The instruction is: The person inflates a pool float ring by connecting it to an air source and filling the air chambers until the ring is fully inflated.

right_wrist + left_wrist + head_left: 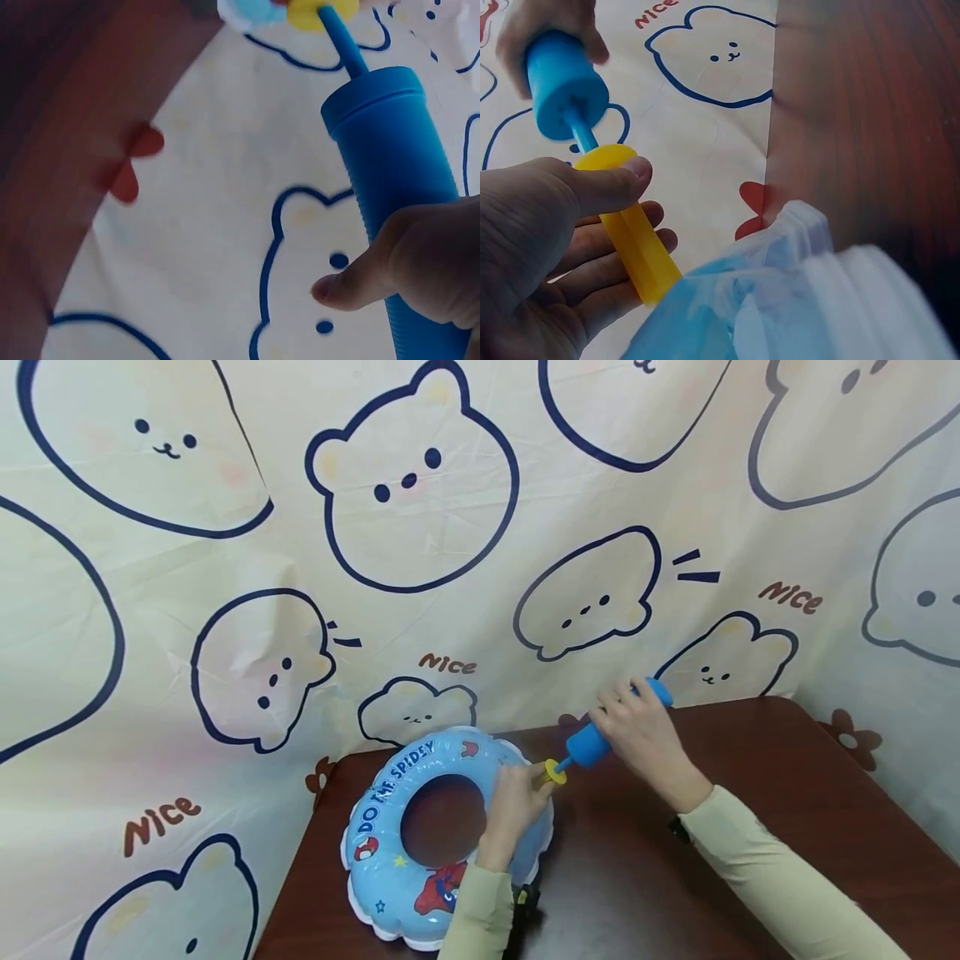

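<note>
A light blue swim ring (375, 877) with printed lettering and white scalloped edges lies on the table. My left hand (513, 810) pinches the yellow end (641, 251) of a hand pump, its thumb pressed just below the round flange. The yellow end reaches down to the ring; their exact join is hard to make out in the left wrist view. My right hand (645, 735) grips the blue pump barrel (394, 142), held up at a slant above the table. A thin blue rod (343, 43) runs between the barrel and the yellow end.
The dark brown table (615, 877) extends right and in front of the ring. Behind it hangs a pale cloth (480, 635) printed with cartoon animal faces, close to the table's back edge. A dark band (678, 828) shows at the right wrist.
</note>
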Demonstrator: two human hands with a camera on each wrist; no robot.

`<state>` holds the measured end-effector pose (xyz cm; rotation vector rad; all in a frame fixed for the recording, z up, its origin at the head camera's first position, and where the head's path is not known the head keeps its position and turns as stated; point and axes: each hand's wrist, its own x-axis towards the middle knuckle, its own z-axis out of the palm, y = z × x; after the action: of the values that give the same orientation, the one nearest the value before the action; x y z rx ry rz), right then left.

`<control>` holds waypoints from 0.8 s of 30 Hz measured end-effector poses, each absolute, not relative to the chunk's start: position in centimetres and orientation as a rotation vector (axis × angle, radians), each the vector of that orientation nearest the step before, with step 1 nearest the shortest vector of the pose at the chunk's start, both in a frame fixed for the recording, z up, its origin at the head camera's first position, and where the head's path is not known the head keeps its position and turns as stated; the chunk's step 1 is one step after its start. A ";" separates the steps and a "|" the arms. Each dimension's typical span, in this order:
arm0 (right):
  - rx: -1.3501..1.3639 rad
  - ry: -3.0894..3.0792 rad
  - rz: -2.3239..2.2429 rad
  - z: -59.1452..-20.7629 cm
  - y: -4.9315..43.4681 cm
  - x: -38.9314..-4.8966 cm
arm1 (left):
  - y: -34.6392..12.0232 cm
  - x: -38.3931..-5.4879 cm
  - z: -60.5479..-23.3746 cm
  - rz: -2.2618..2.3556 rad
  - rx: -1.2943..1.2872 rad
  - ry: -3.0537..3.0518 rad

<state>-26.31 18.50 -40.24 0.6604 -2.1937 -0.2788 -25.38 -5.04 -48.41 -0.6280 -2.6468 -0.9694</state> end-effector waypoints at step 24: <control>0.737 -2.214 -0.319 -37.1 22.5 -26.9 | -5.2 -25.0 -48.0 -1.069 -0.605 -2.677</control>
<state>-26.94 22.47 -37.12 0.7371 -2.2142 -0.3188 -24.97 -5.24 -48.04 -0.6052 -2.6770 -1.0687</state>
